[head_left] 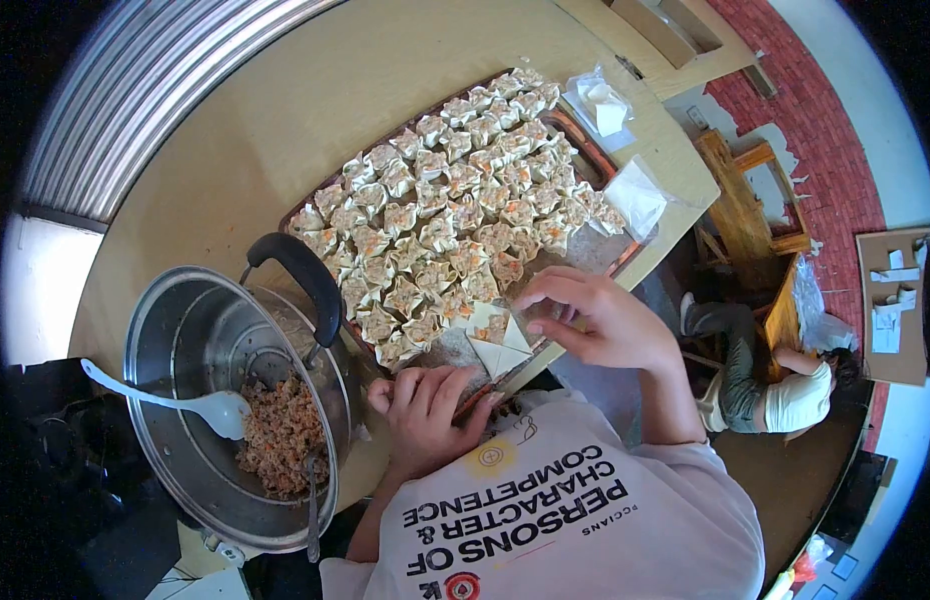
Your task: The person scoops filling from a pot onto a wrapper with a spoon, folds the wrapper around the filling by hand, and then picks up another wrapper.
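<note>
Rows of open-topped filled dumplings [455,200] cover most of a tray [612,262]. At its near edge lies a pale wrapper [501,357] with a dab of filling on it, one corner pointing towards me. My right hand [610,318] hovers just right of this wrapper, thumb and fingers apart, holding nothing I can see. My left hand [428,415] rests by the tray's near rim, left of the wrapper, its fingers loosely bent and spread with nothing visible in them.
A steel pot [185,330] tilts at left, containing minced filling [282,440], a white ladle [220,410] and a metal spoon [313,510]. Plastic packaging [635,197] lies by the tray's right end. Another person [790,400] sits farther right.
</note>
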`<control>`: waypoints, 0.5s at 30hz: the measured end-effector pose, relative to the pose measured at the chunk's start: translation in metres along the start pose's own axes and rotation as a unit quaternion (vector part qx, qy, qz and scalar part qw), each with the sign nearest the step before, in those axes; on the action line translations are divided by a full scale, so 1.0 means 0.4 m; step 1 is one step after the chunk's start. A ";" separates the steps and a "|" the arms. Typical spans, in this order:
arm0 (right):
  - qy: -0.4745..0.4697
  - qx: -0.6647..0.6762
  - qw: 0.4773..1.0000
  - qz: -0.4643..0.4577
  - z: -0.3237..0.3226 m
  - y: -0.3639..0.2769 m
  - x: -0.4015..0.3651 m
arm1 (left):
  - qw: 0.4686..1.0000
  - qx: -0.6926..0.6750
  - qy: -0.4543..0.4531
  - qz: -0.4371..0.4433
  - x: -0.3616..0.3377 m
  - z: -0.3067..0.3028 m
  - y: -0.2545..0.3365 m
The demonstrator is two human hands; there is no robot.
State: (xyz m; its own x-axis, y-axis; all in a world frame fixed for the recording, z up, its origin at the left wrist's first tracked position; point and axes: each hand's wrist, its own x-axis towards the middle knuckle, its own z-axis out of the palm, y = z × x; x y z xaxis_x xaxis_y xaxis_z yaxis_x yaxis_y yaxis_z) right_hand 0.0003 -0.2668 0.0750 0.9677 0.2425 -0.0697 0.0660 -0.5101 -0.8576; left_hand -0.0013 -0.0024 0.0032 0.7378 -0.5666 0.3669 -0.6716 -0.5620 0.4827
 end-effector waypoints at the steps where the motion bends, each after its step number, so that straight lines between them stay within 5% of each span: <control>1: 0.026 0.001 1.000 0.014 0.013 0.000 -0.004 | 1.000 0.009 0.012 -0.008 -0.001 0.001 0.002; 15: 0.100 0.028 0.995 0.005 0.081 0.038 0.001 | 0.997 0.035 0.017 -0.063 0.000 0.006 0.032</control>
State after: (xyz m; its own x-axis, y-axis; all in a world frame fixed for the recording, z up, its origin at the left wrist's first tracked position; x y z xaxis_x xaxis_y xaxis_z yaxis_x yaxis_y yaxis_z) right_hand -0.0061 -0.2476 0.0455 0.9976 0.0670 0.0198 0.0487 -0.4629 -0.8851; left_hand -0.0101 -0.0113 0.0075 0.8173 -0.4687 0.3352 -0.5762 -0.6681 0.4707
